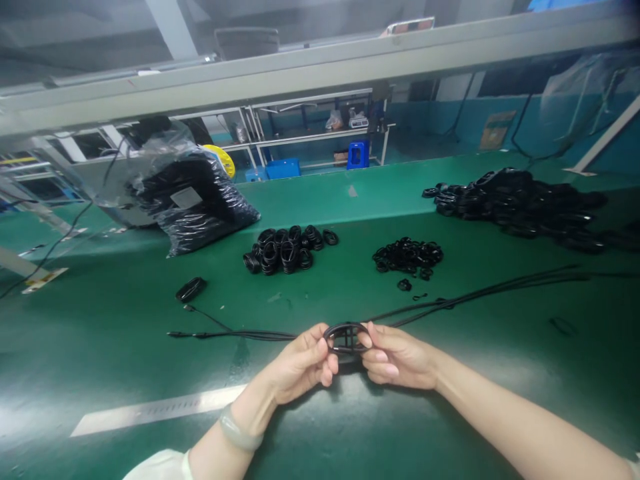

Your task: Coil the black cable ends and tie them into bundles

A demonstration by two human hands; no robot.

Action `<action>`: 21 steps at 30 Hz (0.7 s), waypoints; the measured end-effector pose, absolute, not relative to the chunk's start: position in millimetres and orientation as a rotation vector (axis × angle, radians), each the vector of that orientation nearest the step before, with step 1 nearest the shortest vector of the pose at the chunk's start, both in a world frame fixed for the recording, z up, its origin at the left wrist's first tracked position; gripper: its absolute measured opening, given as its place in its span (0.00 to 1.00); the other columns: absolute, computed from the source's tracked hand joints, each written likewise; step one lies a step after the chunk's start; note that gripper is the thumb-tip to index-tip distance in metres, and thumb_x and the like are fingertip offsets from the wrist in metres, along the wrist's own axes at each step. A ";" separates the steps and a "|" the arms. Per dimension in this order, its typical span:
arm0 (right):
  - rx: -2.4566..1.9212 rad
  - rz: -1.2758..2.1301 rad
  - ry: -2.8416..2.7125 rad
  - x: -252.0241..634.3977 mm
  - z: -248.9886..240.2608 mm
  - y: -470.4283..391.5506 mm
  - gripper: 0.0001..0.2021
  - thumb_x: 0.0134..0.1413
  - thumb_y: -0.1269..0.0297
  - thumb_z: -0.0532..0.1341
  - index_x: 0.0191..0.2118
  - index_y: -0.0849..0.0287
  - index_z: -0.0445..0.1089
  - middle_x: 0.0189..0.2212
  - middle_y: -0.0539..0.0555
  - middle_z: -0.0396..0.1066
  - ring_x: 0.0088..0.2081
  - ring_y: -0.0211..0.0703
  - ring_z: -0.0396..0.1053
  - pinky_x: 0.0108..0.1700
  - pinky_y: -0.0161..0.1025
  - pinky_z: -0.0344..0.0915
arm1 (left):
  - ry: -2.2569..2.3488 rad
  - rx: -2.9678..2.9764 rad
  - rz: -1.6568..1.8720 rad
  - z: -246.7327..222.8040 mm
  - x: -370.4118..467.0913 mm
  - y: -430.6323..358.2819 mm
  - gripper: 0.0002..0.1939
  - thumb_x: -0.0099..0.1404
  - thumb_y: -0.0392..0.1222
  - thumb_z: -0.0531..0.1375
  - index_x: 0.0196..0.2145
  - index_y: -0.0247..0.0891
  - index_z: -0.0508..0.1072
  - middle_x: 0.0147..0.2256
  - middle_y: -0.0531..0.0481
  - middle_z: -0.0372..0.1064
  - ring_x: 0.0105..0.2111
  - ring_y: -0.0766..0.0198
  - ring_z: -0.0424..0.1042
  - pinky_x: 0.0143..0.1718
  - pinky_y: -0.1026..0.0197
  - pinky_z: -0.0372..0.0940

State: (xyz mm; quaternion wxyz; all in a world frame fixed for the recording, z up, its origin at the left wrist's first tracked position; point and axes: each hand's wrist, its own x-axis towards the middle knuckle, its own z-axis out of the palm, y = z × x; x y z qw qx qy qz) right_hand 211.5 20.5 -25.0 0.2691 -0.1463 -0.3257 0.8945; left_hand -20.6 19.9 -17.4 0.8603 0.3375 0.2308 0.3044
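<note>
Between my two hands is a coiled black cable, formed into an oval loop with dark strands crossing its middle. My left hand pinches the loop's left end, and a pale bangle sits on that wrist. At the right end, my right hand grips it between thumb and fingers. Just behind the hands, long straight black cables lie across the green table, their connector ends to the left. One more coiled cable rests alone on the left.
Bundled coils stand at centre, with a heap of small black loops to their right. A larger cable pile lies far right. A plastic bag of black items sits back left. A metal ruler lies front left. A shelf beam spans above.
</note>
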 end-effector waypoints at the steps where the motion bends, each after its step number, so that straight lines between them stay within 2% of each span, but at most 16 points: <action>1: -0.389 2.414 -0.938 213.8 -23.5 21.2 0.20 0.58 0.47 0.65 0.33 0.58 0.60 0.19 0.40 0.54 0.17 0.27 0.49 0.23 0.30 0.47 | 0.474 0.720 0.588 -16.1 -22.1 20.4 0.15 0.60 0.45 0.68 0.37 0.36 0.67 0.26 0.49 0.78 0.22 0.69 0.76 0.23 0.74 0.67; 4: -0.373 2.461 -1.064 220.1 -18.1 22.0 0.19 0.55 0.53 0.69 0.30 0.61 0.63 0.18 0.41 0.55 0.17 0.26 0.48 0.20 0.30 0.42 | 0.441 0.777 0.399 -13.0 -23.3 20.8 0.24 0.60 0.56 0.65 0.42 0.33 0.68 0.33 0.37 0.79 0.27 0.58 0.80 0.26 0.64 0.72; 6: -0.400 2.451 -1.163 221.3 -14.9 21.6 0.18 0.53 0.55 0.70 0.29 0.63 0.64 0.18 0.41 0.55 0.17 0.25 0.45 0.19 0.29 0.39 | 0.457 0.834 0.323 -12.2 -20.6 19.8 0.29 0.59 0.62 0.63 0.44 0.33 0.68 0.37 0.34 0.79 0.31 0.55 0.81 0.30 0.61 0.73; 7: -0.436 2.422 -1.216 220.7 -13.7 21.2 0.18 0.53 0.55 0.70 0.29 0.63 0.64 0.18 0.41 0.54 0.18 0.25 0.44 0.19 0.29 0.39 | 0.473 0.859 0.304 -11.9 -18.6 19.1 0.29 0.57 0.61 0.65 0.45 0.33 0.67 0.38 0.34 0.79 0.32 0.56 0.81 0.31 0.61 0.73; 9: -0.531 2.304 -1.319 217.8 -11.9 20.4 0.18 0.53 0.53 0.70 0.34 0.62 0.65 0.19 0.41 0.55 0.18 0.26 0.44 0.19 0.28 0.39 | 0.510 0.894 0.291 -11.0 -14.9 17.5 0.32 0.51 0.53 0.72 0.46 0.34 0.66 0.40 0.35 0.79 0.33 0.56 0.81 0.32 0.63 0.72; 12: -0.673 1.981 -1.351 212.5 -10.6 19.6 0.19 0.54 0.51 0.68 0.41 0.59 0.64 0.18 0.39 0.56 0.18 0.28 0.46 0.19 0.28 0.40 | 0.534 0.893 0.343 -8.5 -12.6 15.7 0.41 0.49 0.44 0.75 0.56 0.39 0.61 0.41 0.37 0.78 0.38 0.53 0.81 0.34 0.62 0.72; 15: -0.777 1.671 -1.309 208.6 -11.1 18.3 0.17 0.54 0.52 0.68 0.34 0.57 0.62 0.19 0.40 0.58 0.18 0.28 0.51 0.20 0.28 0.45 | 0.539 0.878 0.438 -6.5 -12.8 14.7 0.49 0.54 0.41 0.73 0.65 0.49 0.50 0.42 0.44 0.76 0.41 0.50 0.80 0.38 0.58 0.73; 18: -0.784 1.605 -1.374 205.3 -14.2 15.4 0.15 0.52 0.55 0.70 0.33 0.59 0.67 0.24 0.46 0.66 0.24 0.33 0.63 0.28 0.32 0.59 | 0.535 0.891 0.500 -7.8 -11.7 14.0 0.45 0.54 0.38 0.72 0.63 0.52 0.55 0.42 0.47 0.73 0.39 0.51 0.80 0.40 0.56 0.74; 21: -0.829 1.631 -1.461 201.5 -18.2 11.6 0.15 0.52 0.54 0.69 0.39 0.60 0.73 0.24 0.48 0.69 0.26 0.37 0.65 0.31 0.36 0.61 | 0.547 0.929 0.559 -10.8 -8.2 12.8 0.40 0.50 0.35 0.74 0.57 0.47 0.62 0.45 0.46 0.72 0.37 0.53 0.81 0.38 0.56 0.74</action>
